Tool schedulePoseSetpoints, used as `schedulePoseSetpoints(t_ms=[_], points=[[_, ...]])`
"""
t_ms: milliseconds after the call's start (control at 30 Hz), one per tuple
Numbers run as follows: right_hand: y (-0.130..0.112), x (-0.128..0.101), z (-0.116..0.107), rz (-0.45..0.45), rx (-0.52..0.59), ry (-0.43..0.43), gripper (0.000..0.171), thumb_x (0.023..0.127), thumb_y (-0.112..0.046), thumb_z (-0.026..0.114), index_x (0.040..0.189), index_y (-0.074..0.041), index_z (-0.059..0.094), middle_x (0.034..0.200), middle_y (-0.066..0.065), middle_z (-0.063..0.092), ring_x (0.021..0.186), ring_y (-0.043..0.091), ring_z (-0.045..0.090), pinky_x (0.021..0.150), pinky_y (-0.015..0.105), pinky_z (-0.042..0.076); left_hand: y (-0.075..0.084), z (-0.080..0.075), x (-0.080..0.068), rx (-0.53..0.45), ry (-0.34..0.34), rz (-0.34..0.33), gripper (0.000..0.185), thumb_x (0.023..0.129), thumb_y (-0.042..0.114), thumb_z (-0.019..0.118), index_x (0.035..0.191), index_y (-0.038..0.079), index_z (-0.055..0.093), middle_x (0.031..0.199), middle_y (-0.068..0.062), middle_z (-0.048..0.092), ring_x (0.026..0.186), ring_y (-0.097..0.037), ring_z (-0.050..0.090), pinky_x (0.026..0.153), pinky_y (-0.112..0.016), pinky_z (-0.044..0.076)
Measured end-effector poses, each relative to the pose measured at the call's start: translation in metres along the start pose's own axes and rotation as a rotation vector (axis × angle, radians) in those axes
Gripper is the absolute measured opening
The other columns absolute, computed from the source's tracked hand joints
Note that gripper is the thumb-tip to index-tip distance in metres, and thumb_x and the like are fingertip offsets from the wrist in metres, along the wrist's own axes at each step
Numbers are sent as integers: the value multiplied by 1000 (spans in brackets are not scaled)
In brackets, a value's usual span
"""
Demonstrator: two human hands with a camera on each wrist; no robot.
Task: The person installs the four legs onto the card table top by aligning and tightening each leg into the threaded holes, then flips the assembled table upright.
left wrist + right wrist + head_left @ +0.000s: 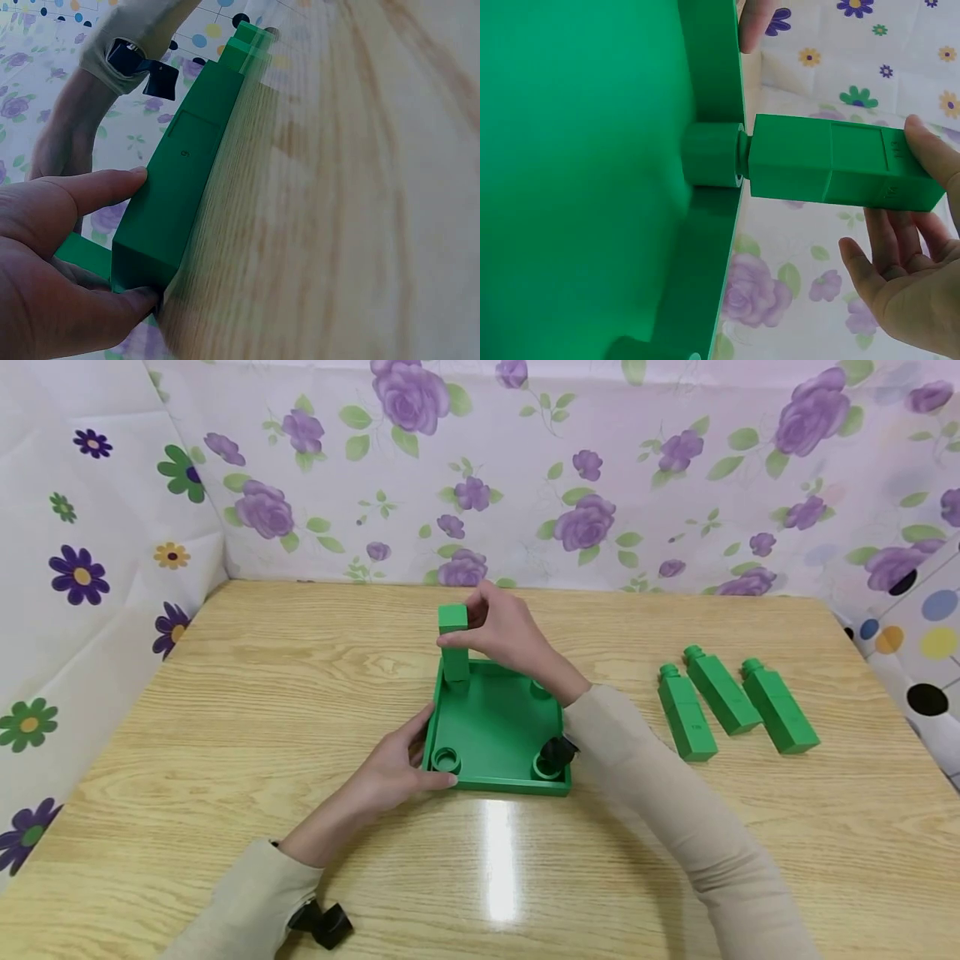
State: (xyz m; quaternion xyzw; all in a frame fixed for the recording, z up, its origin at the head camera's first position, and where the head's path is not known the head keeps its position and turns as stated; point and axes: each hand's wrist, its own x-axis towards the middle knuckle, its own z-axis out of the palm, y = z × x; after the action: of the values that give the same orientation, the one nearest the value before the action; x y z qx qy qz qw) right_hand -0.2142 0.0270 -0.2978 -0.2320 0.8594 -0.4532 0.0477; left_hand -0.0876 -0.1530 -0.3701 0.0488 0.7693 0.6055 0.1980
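Head view: we see a green tray (495,735) lying flat near the middle of the wooden table (225,710), and we place everything else by it. Our left hand (390,772) rests at the tray's near-left corner, thumb laid along the side wall and fingers tucked under the near edge, pinching the wall, apparently to keep the tray from sliding. Our right hand (506,631) reaches over the tray's far-left corner and pinches the top of an upright green block (453,643) between thumb and fingertips. In the right wrist view the block's neck sits at the mouth of a round socket (712,155) (whether fully seated we cannot tell). Three more green blocks (723,702) lie on their sides well to the right of the tray. Other sockets stand in the tray's remaining corners.
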Motion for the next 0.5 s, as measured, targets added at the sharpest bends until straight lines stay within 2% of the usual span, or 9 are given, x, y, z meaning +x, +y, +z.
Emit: schedulePoseSetpoints(t_ms=[267,367,500], points=[[-1,-1,1,11,14,-1,45,81,-26,81,108,-5,53,98,8,59,90,19,58,79,32,48,0,0,-1,1,4,-6,104,80,-2,75,156,7,5,159,-13,14,142,-29,22,108,-41,33],[-1,-2,0,1,29,-29,50,82,-27,79,120,-5,54,109,9,59,98,21,58,84,32,47,-1,0,-1,1,6,-5,104,79,-2,76,155,7,6,158,-14,15,141,-29,24,107,-41,34],[0,-2,-9,-29,66,-121,62,86,-23,75,139,-7,47,132,10,53,118,24,52,98,36,42,0,0,-1,5,6,10,104,79,-2,76,155,6,6,158,-13,16,141,-29,25,106,-41,35]])
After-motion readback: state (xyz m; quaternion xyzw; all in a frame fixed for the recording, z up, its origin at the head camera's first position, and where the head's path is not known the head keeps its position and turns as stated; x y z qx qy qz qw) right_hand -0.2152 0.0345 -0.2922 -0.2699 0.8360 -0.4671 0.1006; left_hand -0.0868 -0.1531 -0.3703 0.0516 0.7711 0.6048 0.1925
